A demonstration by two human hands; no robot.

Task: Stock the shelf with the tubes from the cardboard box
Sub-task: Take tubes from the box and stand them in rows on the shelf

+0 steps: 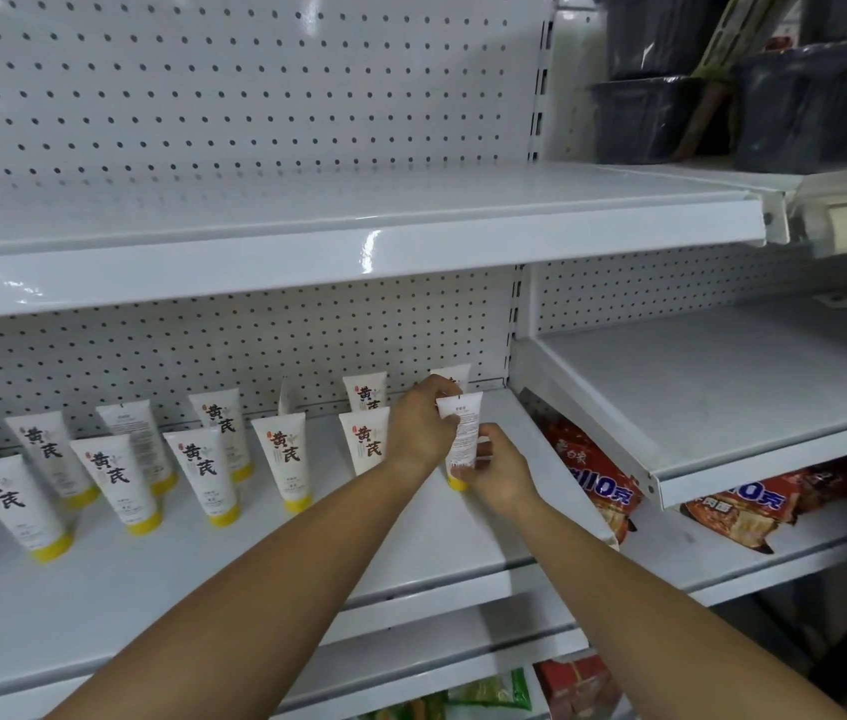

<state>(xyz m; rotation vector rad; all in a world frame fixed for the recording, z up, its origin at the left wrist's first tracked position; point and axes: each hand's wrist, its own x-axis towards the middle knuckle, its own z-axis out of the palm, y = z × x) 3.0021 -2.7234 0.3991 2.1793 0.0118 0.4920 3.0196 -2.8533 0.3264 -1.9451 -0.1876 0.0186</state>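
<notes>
A white tube (464, 433) with a yellow cap stands cap-down at the right end of the white shelf (411, 537). Its back label faces me. My left hand (419, 431) pinches its upper edge from the left, and my right hand (497, 472) grips its lower part near the cap. Several more tubes of the same kind (284, 459) stand in two rows to the left, most with black characters facing out. Two tubes (365, 392) stand behind my left hand, partly hidden. No cardboard box is in view.
An upper shelf (359, 241) overhangs the tubes. To the right, another shelf bay (722, 397) sits above red snack packets (598, 485). Dark plastic tubs (800, 106) stand at the top right. Coloured packets (504, 693) lie below.
</notes>
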